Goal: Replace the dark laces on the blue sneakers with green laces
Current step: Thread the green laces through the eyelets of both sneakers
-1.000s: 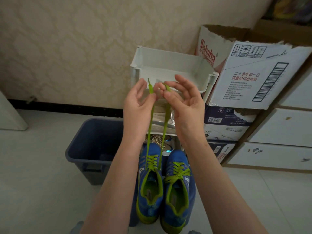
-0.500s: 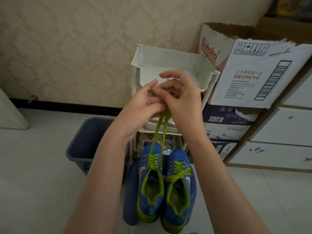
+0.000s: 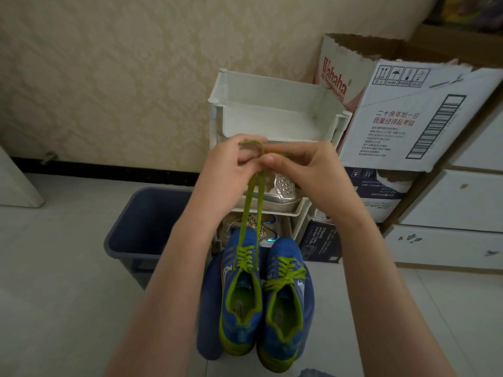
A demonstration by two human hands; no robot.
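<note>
At 12 o'clock over blue mesh sneakers (image 3: pixel 241 329), left hand (image 3: pixel 231 159) and right hand (image 3: pixel 307 164) pinch flat green lace (image 3: pixel 260 202). White plastic rack (image 3: pixel 272 91) behind, grey bin (image 3: pixel 152 213) at 9 o'clock.

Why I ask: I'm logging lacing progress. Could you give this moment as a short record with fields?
left hand: pinches the green lace near its ends
right hand: pinches the same lace; small loop between the hands
left sneaker: laced green, both strands pulled up taut
right sneaker: laced green, bow tied
behind: white rack, blue bin
</note>
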